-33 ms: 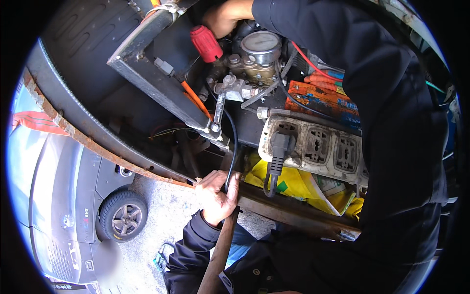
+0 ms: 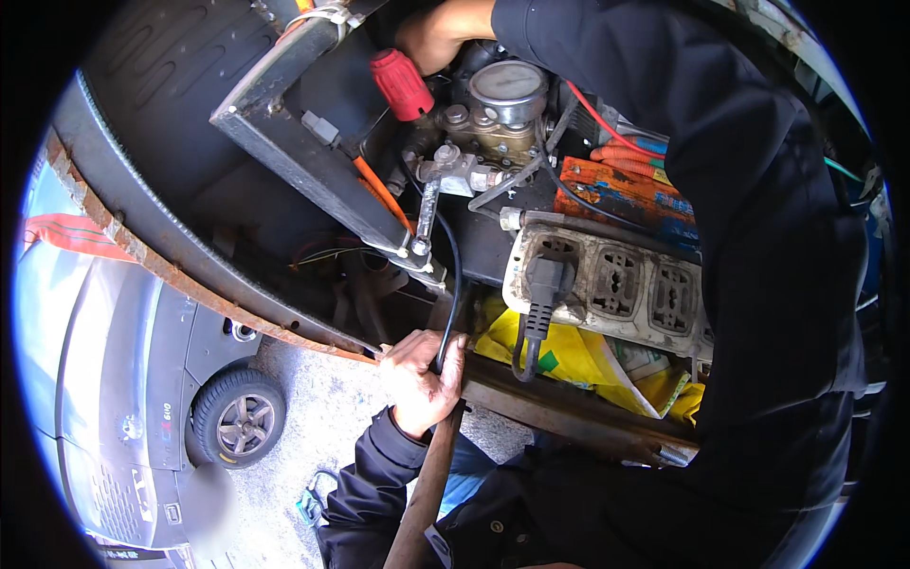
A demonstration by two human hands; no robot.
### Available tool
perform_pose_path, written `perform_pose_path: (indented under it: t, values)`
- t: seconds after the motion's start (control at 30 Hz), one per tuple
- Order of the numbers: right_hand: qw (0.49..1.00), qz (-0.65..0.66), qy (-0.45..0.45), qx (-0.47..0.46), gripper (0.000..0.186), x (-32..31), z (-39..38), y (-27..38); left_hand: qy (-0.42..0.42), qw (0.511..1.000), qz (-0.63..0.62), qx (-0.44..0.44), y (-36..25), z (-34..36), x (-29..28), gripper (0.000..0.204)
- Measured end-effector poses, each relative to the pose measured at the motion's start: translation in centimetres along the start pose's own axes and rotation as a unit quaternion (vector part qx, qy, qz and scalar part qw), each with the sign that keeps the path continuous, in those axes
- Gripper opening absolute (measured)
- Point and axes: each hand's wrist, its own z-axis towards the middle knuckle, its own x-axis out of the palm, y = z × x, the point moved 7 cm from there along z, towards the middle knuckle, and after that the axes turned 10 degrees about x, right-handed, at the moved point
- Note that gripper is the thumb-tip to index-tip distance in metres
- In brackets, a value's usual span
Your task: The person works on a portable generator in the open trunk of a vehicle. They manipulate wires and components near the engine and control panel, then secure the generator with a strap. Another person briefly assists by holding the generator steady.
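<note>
My left hand (image 2: 422, 381) is closed around a black hose (image 2: 453, 275), which runs up to a metal fitting (image 2: 424, 223) under a brass valve block (image 2: 479, 142). The hand also rests against the top of a rusty rod (image 2: 427, 493). My right hand (image 2: 438, 33) reaches up at the top edge, just behind a red handle (image 2: 400, 83) and beside a round pressure gauge (image 2: 509, 90). Its fingers are hidden, so I cannot tell whether it holds anything.
A dirty white power strip (image 2: 626, 284) with a black plug (image 2: 542, 284) lies right of the hose, above a yellow bag (image 2: 569, 356). A dark tyre (image 2: 161, 76) and a rusty rim (image 2: 190, 284) curve at left. Below stands a grey car (image 2: 123, 379) on gravel.
</note>
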Motion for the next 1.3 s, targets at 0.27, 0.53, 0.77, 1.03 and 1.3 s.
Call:
perform_pose_path:
  t: [0.27,0.53,0.77,1.03,1.3]
  values:
    - [1.0,0.028,0.002,-0.014,0.052,0.9,0.4,-0.1,-0.01,1.0,-0.016,0.014,0.1,-0.2,-0.3,0.006]
    - [0.998,-0.026,0.03,-0.046,0.05,4.1,4.0,-0.5,-0.012,1.0,-0.012,-0.001,0.1,0.0,-0.5,0.001]
    - [0.993,0.06,-0.088,0.053,0.05,3.7,3.1,-2.1,-0.021,1.0,-0.017,0.016,-0.1,0.4,0.2,0.004]
    - [0.994,-0.093,-0.029,0.04,0.041,2.5,2.5,-0.3,-0.007,0.999,-0.016,0.029,-0.1,0.1,0.0,0.007]
    - [0.985,0.039,-0.125,0.113,0.036,-1.0,-4.5,0.3,-0.025,0.999,-0.003,0.032,0.2,-0.5,-0.3,0.01]
